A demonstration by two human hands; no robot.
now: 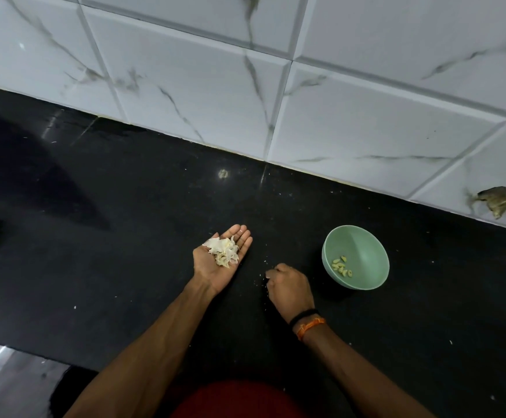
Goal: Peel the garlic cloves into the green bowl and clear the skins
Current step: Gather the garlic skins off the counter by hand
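Note:
My left hand (212, 267) lies palm up over the black counter (125, 236) with its fingers straight, and a heap of white garlic skins (223, 251) rests in the palm. To its right, my right hand (289, 286) sits knuckles up on the counter with its fingers curled; a tiny white scrap shows at the fingertips, and I cannot tell whether they pinch it. The green bowl (366, 254) stands just right of that hand and holds several peeled garlic cloves (341, 267).
A white marble-look tiled wall (306, 101) runs along the back of the counter, with a broken hole (494, 202) at far right. Small white skin flecks (266, 261) are scattered on the counter. The counter's front edge (34, 354) drops off at lower left.

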